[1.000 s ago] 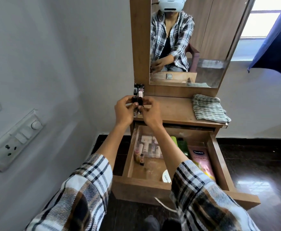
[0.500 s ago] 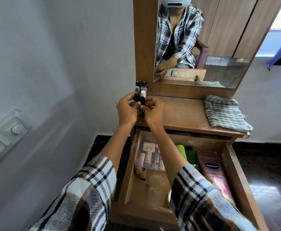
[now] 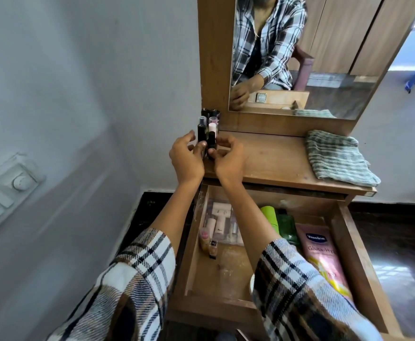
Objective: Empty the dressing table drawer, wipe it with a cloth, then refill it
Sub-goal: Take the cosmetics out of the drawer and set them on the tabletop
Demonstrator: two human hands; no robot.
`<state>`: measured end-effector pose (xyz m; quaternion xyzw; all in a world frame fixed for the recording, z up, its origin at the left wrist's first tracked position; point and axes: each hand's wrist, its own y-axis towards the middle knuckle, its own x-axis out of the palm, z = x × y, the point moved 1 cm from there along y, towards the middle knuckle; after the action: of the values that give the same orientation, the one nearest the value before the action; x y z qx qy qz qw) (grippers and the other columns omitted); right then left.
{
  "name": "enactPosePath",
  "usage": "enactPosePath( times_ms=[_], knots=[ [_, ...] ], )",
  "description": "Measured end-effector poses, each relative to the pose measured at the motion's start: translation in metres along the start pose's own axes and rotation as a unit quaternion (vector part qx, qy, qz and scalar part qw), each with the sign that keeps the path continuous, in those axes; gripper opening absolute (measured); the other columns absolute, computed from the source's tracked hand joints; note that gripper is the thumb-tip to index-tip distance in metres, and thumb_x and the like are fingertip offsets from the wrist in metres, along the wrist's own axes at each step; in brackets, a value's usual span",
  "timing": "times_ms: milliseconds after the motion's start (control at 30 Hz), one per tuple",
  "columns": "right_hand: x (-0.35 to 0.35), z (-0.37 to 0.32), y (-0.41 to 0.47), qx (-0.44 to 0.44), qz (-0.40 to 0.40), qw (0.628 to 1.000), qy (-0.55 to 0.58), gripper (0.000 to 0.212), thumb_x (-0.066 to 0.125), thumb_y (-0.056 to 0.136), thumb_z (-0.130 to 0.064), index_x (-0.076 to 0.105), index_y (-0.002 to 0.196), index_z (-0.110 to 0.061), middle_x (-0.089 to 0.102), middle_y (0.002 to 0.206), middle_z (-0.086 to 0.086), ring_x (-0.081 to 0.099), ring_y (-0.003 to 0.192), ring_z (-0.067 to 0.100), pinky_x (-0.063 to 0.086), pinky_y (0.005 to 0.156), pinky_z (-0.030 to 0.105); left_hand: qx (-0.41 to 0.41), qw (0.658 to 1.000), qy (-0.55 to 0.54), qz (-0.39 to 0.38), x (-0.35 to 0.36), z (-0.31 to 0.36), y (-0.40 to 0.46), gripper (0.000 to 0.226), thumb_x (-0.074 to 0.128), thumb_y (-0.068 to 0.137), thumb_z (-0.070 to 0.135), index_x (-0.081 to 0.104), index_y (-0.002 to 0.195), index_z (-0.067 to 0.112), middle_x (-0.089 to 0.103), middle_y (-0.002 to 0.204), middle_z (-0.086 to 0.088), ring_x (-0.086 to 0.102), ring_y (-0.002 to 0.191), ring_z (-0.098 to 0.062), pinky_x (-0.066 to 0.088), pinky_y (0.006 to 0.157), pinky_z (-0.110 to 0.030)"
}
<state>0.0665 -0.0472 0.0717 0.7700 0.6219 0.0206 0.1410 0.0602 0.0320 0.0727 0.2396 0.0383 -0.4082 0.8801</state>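
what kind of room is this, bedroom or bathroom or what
Most likely a bedroom or dressing corner in a home. A wooden dressing table with a tall mirror stands against the wall, its open drawer holds cosmetics and a Vaseline lotion tube, and wardrobe-like wooden doors show in the reflection.

Left hand (image 3: 186, 160) and right hand (image 3: 228, 160) covered the bases of the upright black lipstick tubes (image 3: 207, 134); contact with the tubes could not be judged. Right plaid sleeve (image 3: 300, 286) hid much of the open wooden drawer (image 3: 364, 267), including most of a white round item at its front. Pink Vaseline lotion tube (image 3: 321, 257) partly under the sleeve. Small items in the clear plastic pouch (image 3: 222, 225) were too small to identify.
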Motion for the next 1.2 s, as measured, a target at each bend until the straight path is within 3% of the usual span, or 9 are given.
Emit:
enactPosePath(
  times_ms=[133, 333, 567, 700, 800, 900, 1000, 1133, 1200],
  knots=[
    [-0.021, -0.005, -0.016, 0.010, 0.015, 0.999, 0.027, 0.024, 0.060, 0.086, 0.005, 0.060, 0.107, -0.006, 0.056, 0.090, -0.009, 0.058, 0.072, 0.000, 0.050, 0.062, 0.008, -0.024, 0.999, -0.012, 0.028, -0.017, 0.006, -0.014, 0.041, 0.062, 0.087, 0.008, 0.054, 0.126, 0.002, 0.060, 0.122, -0.014, 0.060, 0.107, -0.025, 0.045, 0.084, -0.019],
    [-0.060, -0.008, -0.063, 0.029, 0.000, 0.999, 0.029, 0.023, 0.064, 0.082, 0.006, 0.061, 0.101, -0.007, 0.058, 0.086, -0.007, 0.055, 0.072, 0.001, 0.049, 0.061, 0.005, -0.048, 0.998, 0.036, -0.005, -0.050, 0.006, -0.054, 0.040, 0.063, 0.086, 0.010, 0.056, 0.125, 0.002, 0.060, 0.125, -0.013, 0.058, 0.114, -0.023, 0.039, 0.087, -0.016],
    [-0.080, 0.012, -0.113, 0.080, -0.134, 0.986, -0.057, 0.038, 0.081, 0.068, -0.002, 0.063, 0.102, -0.005, 0.060, 0.084, -0.004, 0.056, 0.069, 0.002, 0.052, 0.065, 0.021, -0.025, 0.954, 0.133, -0.268, -0.085, -0.002, -0.107, 0.041, 0.059, 0.087, 0.003, 0.055, 0.127, 0.011, 0.055, 0.132, -0.006, 0.048, 0.126, -0.021, 0.036, 0.101, -0.028],
    [-0.076, 0.024, -0.132, 0.095, -0.210, 0.964, -0.133, 0.051, 0.085, 0.062, -0.005, 0.060, 0.107, -0.006, 0.056, 0.091, 0.000, 0.053, 0.081, 0.012, 0.042, 0.055, 0.011, -0.016, 0.919, 0.196, -0.340, -0.093, -0.009, -0.121, 0.041, 0.063, 0.085, 0.007, 0.058, 0.124, 0.017, 0.058, 0.129, -0.003, 0.052, 0.121, -0.020, 0.040, 0.100, -0.031],
    [-0.072, 0.033, -0.140, 0.100, -0.250, 0.944, -0.189, 0.049, 0.079, 0.068, -0.002, 0.058, 0.111, -0.005, 0.056, 0.092, 0.003, 0.052, 0.084, 0.014, 0.041, 0.054, 0.013, 0.006, 0.914, 0.224, -0.338, -0.090, -0.011, -0.124, 0.036, 0.062, 0.085, 0.006, 0.061, 0.119, 0.018, 0.062, 0.120, -0.002, 0.058, 0.111, -0.017, 0.044, 0.093, -0.028],
    [-0.069, 0.038, -0.138, 0.090, -0.268, 0.926, -0.249, 0.036, 0.072, 0.077, -0.008, 0.062, 0.111, -0.005, 0.063, 0.092, 0.008, 0.059, 0.085, 0.019, 0.049, 0.072, 0.026, 0.026, 0.910, 0.262, -0.322, -0.085, -0.012, -0.123, 0.031, 0.060, 0.086, 0.008, 0.063, 0.114, 0.020, 0.064, 0.115, -0.002, 0.061, 0.100, -0.015, 0.049, 0.086, -0.027],
    [-0.066, 0.043, -0.136, 0.090, -0.284, 0.909, -0.293, 0.022, 0.067, 0.081, -0.015, 0.067, 0.101, -0.007, 0.070, 0.100, 0.013, 0.064, 0.095, 0.026, 0.042, 0.067, 0.023, 0.073, 0.880, 0.337, -0.326, -0.081, -0.012, -0.123, 0.029, 0.058, 0.088, 0.017, 0.062, 0.116, 0.025, 0.057, 0.118, -0.006, 0.057, 0.103, -0.021, 0.046, 0.082, -0.028],
    [-0.064, 0.048, -0.136, 0.091, -0.296, 0.889, -0.337, 0.023, 0.061, 0.085, -0.012, 0.062, 0.107, -0.007, 0.067, 0.106, 0.014, 0.063, 0.099, 0.029, 0.046, 0.074, 0.028, 0.177, 0.806, 0.456, -0.332, -0.078, -0.013, -0.131, 0.029, 0.053, 0.091, 0.014, 0.060, 0.116, 0.026, 0.059, 0.118, -0.005, 0.041, 0.119, -0.026, 0.034, 0.101, -0.039],
    [-0.065, 0.045, -0.136, 0.075, -0.289, 0.893, -0.337, 0.025, 0.058, 0.087, -0.009, 0.060, 0.112, -0.007, 0.066, 0.110, 0.013, 0.061, 0.102, 0.028, 0.047, 0.079, 0.029, 0.182, 0.810, 0.452, -0.326, -0.079, -0.015, -0.133, 0.028, 0.052, 0.092, 0.014, 0.060, 0.116, 0.026, 0.060, 0.119, -0.004, 0.038, 0.123, -0.026, 0.024, 0.112, -0.044]
  ],
)
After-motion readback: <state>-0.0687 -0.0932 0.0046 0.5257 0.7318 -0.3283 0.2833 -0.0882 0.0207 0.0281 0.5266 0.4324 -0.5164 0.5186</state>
